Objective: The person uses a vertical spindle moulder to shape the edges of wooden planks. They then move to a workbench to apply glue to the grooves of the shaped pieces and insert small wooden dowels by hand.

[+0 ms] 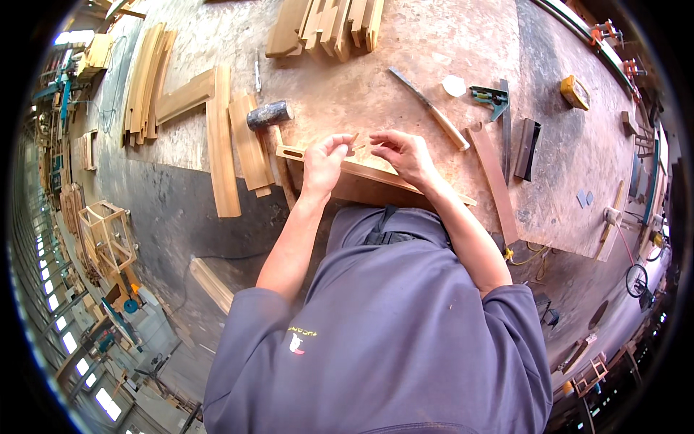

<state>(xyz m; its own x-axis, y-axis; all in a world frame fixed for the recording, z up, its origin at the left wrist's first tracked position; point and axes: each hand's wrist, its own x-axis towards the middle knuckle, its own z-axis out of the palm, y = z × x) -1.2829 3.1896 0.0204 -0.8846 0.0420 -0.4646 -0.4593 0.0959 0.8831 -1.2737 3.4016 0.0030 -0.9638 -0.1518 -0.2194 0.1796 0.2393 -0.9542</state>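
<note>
My left hand [322, 166] pinches a small thin sliver of wood [354, 140] between thumb and fingertips. Just across from it is my right hand [406, 157], its fingers curved and apart, with nothing visible in them. Beneath both hands lies a long pale wooden rail [372, 173] along the near edge of the bench, with a slot cut at its left end. A hammer [269, 115] with a dark head rests left of my left hand, its wooden handle pointing toward me. To the right of my right hand lies a chisel [450, 129] with a wooden handle.
Wooden boards [223, 145] and a stack of strips [148, 83] lie at left; more pieces [325, 25] are at the back. Rightward are a combination square [493, 100], a brown strip [494, 181], a black holder [528, 150], a yellow tape measure [575, 92] and a white disc [454, 86].
</note>
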